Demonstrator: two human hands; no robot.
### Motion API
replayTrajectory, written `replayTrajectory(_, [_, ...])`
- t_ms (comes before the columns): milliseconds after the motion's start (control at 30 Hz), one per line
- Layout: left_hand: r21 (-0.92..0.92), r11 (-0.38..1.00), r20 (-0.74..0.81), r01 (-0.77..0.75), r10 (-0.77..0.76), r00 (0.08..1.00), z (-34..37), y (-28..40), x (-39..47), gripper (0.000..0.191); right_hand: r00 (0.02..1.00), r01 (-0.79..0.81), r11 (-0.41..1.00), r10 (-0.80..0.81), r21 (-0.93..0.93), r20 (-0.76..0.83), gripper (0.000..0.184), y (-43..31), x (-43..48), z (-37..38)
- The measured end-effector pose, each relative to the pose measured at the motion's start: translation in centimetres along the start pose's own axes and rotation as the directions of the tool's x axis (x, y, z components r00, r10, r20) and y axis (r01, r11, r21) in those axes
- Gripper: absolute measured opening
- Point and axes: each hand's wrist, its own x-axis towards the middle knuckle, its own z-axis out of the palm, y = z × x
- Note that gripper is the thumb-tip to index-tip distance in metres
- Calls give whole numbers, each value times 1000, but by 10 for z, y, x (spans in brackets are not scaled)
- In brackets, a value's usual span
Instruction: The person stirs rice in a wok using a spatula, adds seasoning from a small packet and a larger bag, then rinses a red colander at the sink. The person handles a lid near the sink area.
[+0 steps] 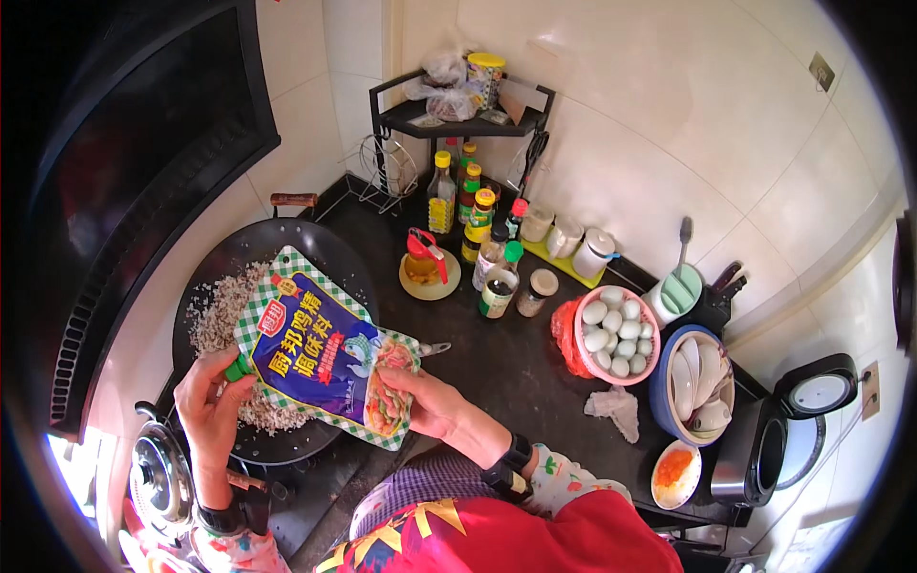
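My right hand (433,401) grips the lower right end of a blue seasoning pouch (308,336) with a green-checked border, thumb on its front. The pouch is tilted over a large dark wok (329,247), and its front bears printing. At the pouch's left corner, the fingers of my left hand (211,401) pinch a green cap (237,368). I cannot tell whether the cap is loose or still screwed on. Pale cooked rice mixed with darker bits (222,308) lies in the wok, partly hidden behind the pouch and my left hand.
A lidded pot (154,473) stands left of the wok, under the range hood (165,165). Sauce bottles (478,225) and seasoning jars (566,236) line the back. Rightward are a pink basket of eggs (652,358), a blue-rimmed basin of dishes (660,408) and a rice cooker (738,451).
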Motion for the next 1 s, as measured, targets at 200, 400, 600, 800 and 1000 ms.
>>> replayTrajectory(200, [-466, 848, 97, 252, -234, 967, 14, 18, 7, 34, 984, 157, 978, -166, -136, -59, 32, 4, -14, 9])
replayTrajectory(400, [-380, 852, 97, 362, -352, 931, 12, 5, -4, 23, 972, 225, 951, -233, -211, -16, 32, 1, -14, 19])
replayTrajectory(600, [-412, 865, 58, 286, -288, 956, 12, 11, -4, 21, 986, 151, 967, -161, -205, -35, 36, 0, -16, 15])
replayTrajectory(800, [-192, 978, -17, 76, -81, 997, 0, 5, -17, 29, 1000, -13, 1000, 12, -11, -10, 36, 3, -16, 16])
replayTrajectory(1000, [-492, 864, -99, 109, -180, 979, 39, 30, -12, 35, 994, 113, 989, -113, -93, 4, 36, 5, -24, 16])
